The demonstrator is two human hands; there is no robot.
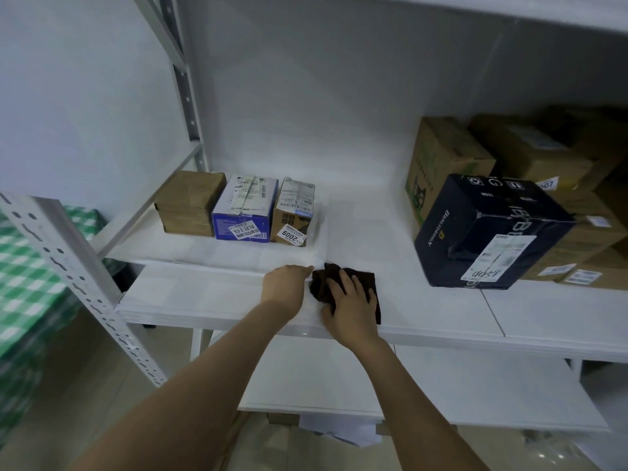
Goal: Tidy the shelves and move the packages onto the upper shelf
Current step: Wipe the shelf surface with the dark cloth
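Note:
On the white shelf [407,300] my right hand [350,307] presses flat on a dark brown cloth [368,283] near the front edge. My left hand [285,283] lies just left of it, fingertips pinching the edge of a thin white liner sheet [238,256] that covers the shelf's left half. Three small packages stand on that sheet at the back left: a brown box [188,202], a blue and white box [244,212] and a brown labelled box [294,212]. A dark navy box [489,229] sits tilted at the right.
Several brown cardboard boxes [543,164] are stacked behind and right of the navy box. A perforated white upright [78,277] stands at the left front. A lower shelf [441,385] lies beneath. Green checked fabric [27,283] is at far left.

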